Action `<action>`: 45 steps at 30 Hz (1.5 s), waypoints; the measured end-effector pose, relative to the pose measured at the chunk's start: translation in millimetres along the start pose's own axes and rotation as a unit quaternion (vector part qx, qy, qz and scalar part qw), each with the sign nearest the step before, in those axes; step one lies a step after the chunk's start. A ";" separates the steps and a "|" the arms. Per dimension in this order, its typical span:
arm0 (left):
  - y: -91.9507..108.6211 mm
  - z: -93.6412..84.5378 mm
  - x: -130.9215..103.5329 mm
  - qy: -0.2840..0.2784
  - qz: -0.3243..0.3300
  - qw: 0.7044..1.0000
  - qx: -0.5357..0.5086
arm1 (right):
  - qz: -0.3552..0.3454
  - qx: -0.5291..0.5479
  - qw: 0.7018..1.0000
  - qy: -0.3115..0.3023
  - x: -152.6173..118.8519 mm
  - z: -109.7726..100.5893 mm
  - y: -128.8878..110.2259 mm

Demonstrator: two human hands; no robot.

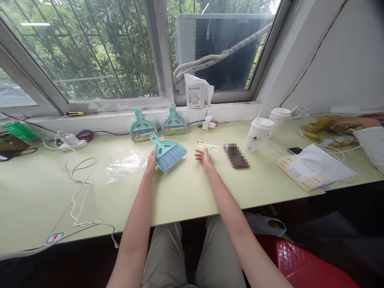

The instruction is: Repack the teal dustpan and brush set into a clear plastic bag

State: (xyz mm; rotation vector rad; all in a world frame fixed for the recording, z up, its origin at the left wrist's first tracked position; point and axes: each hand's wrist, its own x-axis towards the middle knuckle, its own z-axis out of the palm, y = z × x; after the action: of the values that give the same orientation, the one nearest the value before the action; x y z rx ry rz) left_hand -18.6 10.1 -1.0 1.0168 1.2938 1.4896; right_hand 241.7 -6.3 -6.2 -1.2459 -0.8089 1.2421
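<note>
My left hand [152, 161] grips the left edge of a teal dustpan [157, 149], which is tilted up over the table. A small brush with blue-grey bristles [172, 157] is nested in the pan. My right hand [204, 157] is held a little to the right of it, fingers apart and nothing in them. Just behind those fingers lies a yellow and white label card [211, 147]. Crumpled clear plastic wrap [126, 164] lies left of my left hand. Two wrapped dustpan sets, one left [143, 127] and one right [174, 122], stand against the sill.
A pixelated dark flat object [236, 156] and white paper cups [259, 134] stand to the right. Further right are a tissue pack [309, 168], tape rolls [325, 130] and another person's hands [354, 122]. A white cable [81, 192] and power strip [72, 144] lie left.
</note>
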 end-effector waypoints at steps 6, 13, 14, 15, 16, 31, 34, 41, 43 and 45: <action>-2.9 41.1 -33.3 -0.127 0.071 0.986 0.076 | -0.243 -0.349 0.903 0.071 -29.5 20.6 1.9; -8.6 77.0 -72.2 -0.161 0.138 0.972 0.099 | -0.360 -0.503 0.783 0.061 -57.9 41.1 -1.1; -6.7 76.8 -74.1 -0.145 0.139 0.975 0.090 | -0.349 -0.505 0.786 0.074 -58.0 40.9 -2.3; -4.4 75.9 -75.3 -0.126 0.142 0.978 0.084 | -0.339 -0.504 0.790 0.085 -57.4 40.2 -3.4; -2.1 74.5 -76.2 -0.107 0.149 0.980 0.082 | -0.334 -0.501 0.793 0.090 -56.2 39.1 -4.4; 10.2 36.8 -36.4 -0.032 0.115 0.981 0.153 | -0.338 -0.344 0.872 0.082 -44.5 22.0 -26.1; 5.4 -2.6 -11.0 0.104 0.101 0.965 0.217 | -0.312 -0.364 0.873 0.093 -40.3 5.2 -34.3; -2.8 -14.7 -9.2 0.098 0.116 0.891 0.428 | -0.216 -0.634 0.729 0.139 -22.6 -18.7 -11.4; -1.0 -7.5 -11.6 0.102 0.121 0.845 0.510 | -0.194 -0.658 0.712 0.149 -20.2 -20.1 -5.4; 0.9 -5.6 -11.1 0.088 0.114 0.808 0.571 | -0.187 -0.666 0.706 0.149 -18.0 -21.3 -4.0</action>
State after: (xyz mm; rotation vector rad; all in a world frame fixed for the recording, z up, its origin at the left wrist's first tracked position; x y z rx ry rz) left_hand -21.1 -2.2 -1.2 1.8471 2.3652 0.8556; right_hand 259.2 -28.2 -3.5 -2.1465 -1.7071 -0.1147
